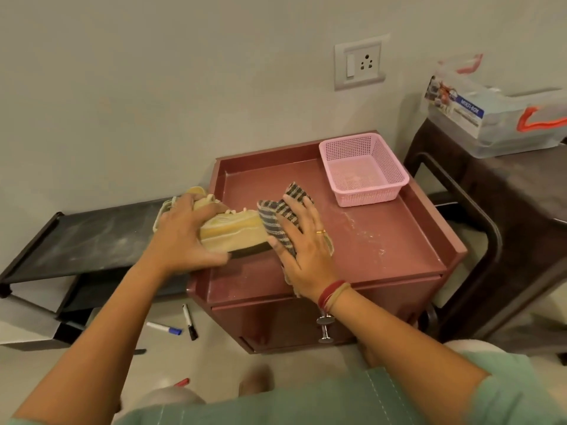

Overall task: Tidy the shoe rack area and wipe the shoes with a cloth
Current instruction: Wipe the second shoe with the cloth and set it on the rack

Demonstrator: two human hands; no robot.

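Though both grips cover much of it, the tan and yellow shoe (233, 231) sits at the left edge of the maroon table (383, 240), with its heel end out past the rim, over the black shoe rack (92, 237). The left grip (181, 237) is clamped on that heel end, fingers curled over the collar and thumb along the dark sole, so the back of the shoe is hidden. Whether the sole rests flat on the table or is tipped up, I cannot tell.

The right grip (303, 250) lies flat with its fingers spread, pressing a dark checked cloth (276, 216) against the toe. The toe is wholly covered. One corner of the cloth sticks up beyond the fingertips, and another hangs below the wrist.

Pale dusty smears mark the table's top. A pink basket (368, 196) stands in its far right corner, well apart from the shoe. A metal handle (325, 328) on the table's front is partly hidden behind the right forearm.

On the floor below lie a blue-capped marker (164, 328) and a black marker (189, 322), near each other. A red object (181, 382) closer in is too blurred and cut off to name. At the far right a clear plastic box (491, 118) runs out of view.
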